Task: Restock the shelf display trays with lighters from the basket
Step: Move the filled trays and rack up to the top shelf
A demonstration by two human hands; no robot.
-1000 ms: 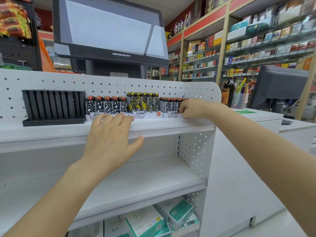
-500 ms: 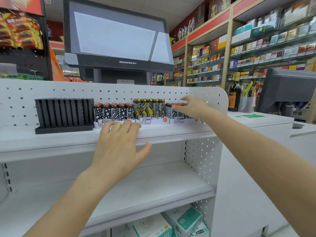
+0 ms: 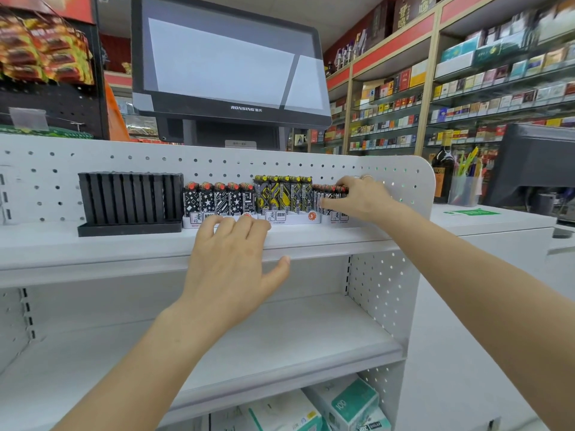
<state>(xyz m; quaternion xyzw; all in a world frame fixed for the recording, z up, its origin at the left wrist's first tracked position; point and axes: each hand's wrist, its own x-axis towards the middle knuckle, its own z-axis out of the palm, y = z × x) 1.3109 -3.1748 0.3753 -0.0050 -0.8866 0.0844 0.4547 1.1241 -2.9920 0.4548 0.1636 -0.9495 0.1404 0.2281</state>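
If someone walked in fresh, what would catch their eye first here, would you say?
Probably the patterned lighters lined up in trays on the top shelf, beside an empty black tray. The right hand reaches into the rightmost tray; the left hand rests on the shelf edge. A big monitor looms behind.

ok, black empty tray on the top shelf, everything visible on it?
The black tray looks like matte plastic: a row of upright ribbed dividers above a low front lip. Its slots show no lighters. It stands upright on the white top shelf against the pegboard back, its right end next to the star-pattern lighters. Neither hand touches it.
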